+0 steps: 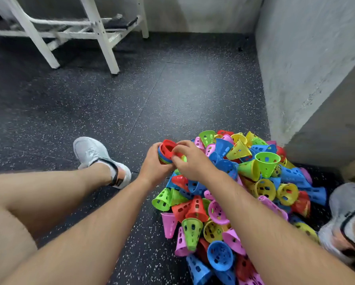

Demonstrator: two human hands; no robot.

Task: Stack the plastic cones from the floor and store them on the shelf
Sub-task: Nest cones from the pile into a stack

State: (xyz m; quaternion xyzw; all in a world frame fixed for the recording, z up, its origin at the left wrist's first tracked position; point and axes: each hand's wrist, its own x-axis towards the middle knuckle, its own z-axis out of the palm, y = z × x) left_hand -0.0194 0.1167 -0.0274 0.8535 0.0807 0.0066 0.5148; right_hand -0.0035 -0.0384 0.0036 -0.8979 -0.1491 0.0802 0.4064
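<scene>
A heap of small perforated plastic cones (244,192) in red, blue, green, yellow and pink lies on the dark speckled floor at the right. Above its left edge my left hand (154,165) grips a nested stack of cones (166,152) whose open red mouth faces the camera. My right hand (190,159) curls its fingers over the rim of that stack from the right, pinching the red cone. The lower part of the stack is hidden behind my hands.
My left leg and grey sneaker (98,157) stretch across the floor to the left of the heap; my right sneaker (345,221) lies at the right edge. A grey wall corner (308,68) stands behind the heap. A white metal frame (74,31) stands at the back left.
</scene>
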